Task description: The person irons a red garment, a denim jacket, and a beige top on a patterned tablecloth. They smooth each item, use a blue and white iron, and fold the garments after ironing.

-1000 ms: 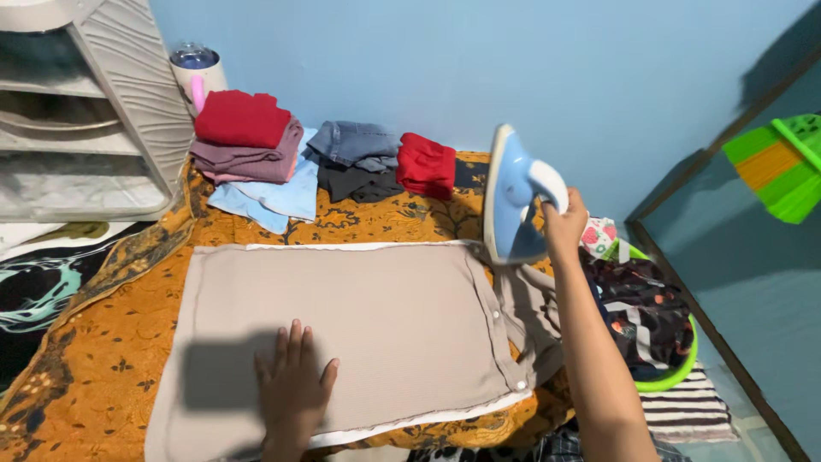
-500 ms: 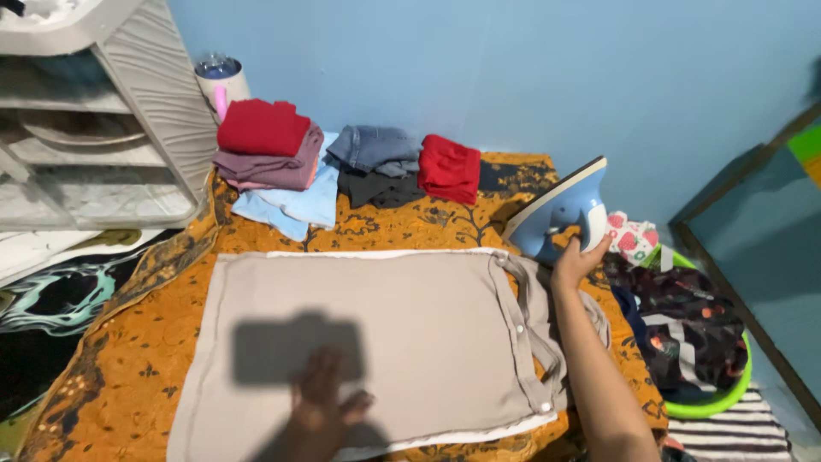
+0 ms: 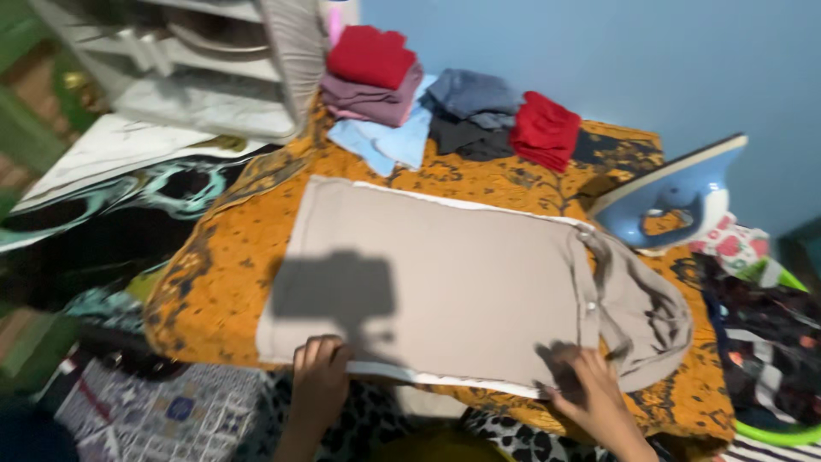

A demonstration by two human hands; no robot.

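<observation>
- While both hands sit at the near hem of the beige garment [image 3: 453, 274], the left hand [image 3: 319, 370] has its fingers curled over the white-edged hem, gripping it, and the right hand [image 3: 584, 387] pinches the same hem near the buttoned side.
- The garment lies flat on an orange patterned cloth [image 3: 218, 265], its sleeve end bunched to the right.
- Just beyond that bunched end, a blue iron [image 3: 671, 201] stands on its heel, apart from both hands.
- Risk, as I judge it: a pull on the hem could drag the orange cloth and tip the iron, since the iron rests on that same cloth; the soleplate may be hot.
- A pull from one hand only could also crease the smoothed panel.
- Count: two hands, one beige garment, one iron, three piles of folded clothes [image 3: 445, 111] by the blue wall, one green basket [image 3: 770, 359] of dark laundry at right, one white shelf unit [image 3: 222, 60] at upper left.
</observation>
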